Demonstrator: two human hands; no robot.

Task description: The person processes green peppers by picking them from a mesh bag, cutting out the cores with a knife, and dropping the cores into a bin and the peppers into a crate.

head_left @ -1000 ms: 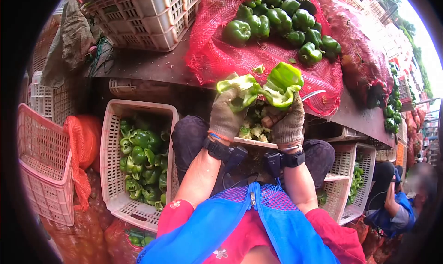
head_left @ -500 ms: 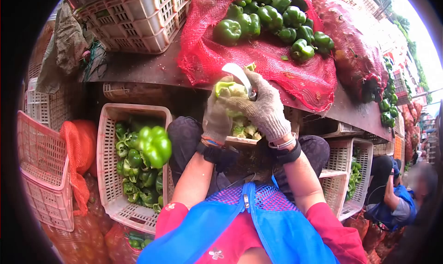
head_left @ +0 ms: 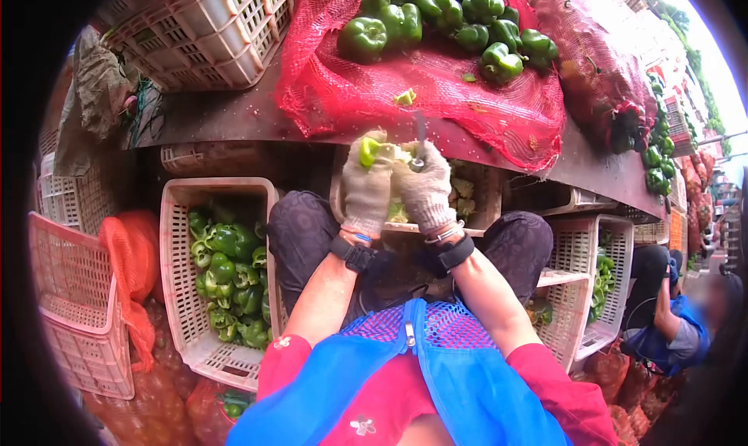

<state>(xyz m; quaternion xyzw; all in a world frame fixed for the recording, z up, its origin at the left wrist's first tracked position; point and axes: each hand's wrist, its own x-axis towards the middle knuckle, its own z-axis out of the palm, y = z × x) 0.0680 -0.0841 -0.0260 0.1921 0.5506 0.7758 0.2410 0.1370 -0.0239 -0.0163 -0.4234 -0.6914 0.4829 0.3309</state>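
Two gloved hands meet above the person's lap, with everything else ranged around their fingers. Far left of the fingers lies a pink crate (head_left: 82, 313) draped with an orange net bag (head_left: 132, 263); nearer, still left and below, a white crate (head_left: 175, 275) holds cut green pepper pieces (head_left: 230, 278). The left hand (head_left: 366, 189) has its fingers closed around a pepper half (head_left: 369, 151), which shows just above the fingertips. Touching it on the right, the right hand (head_left: 427, 187) is clenched on a knife (head_left: 419, 138), blade pointing up past the knuckles. Beneath both hands sits a crate of pepper cores (head_left: 467, 193). Above the fingers, whole green peppers (head_left: 440, 17) rest on a red mesh sack (head_left: 436, 95). Far right, another person (head_left: 674, 321) sits crouched.
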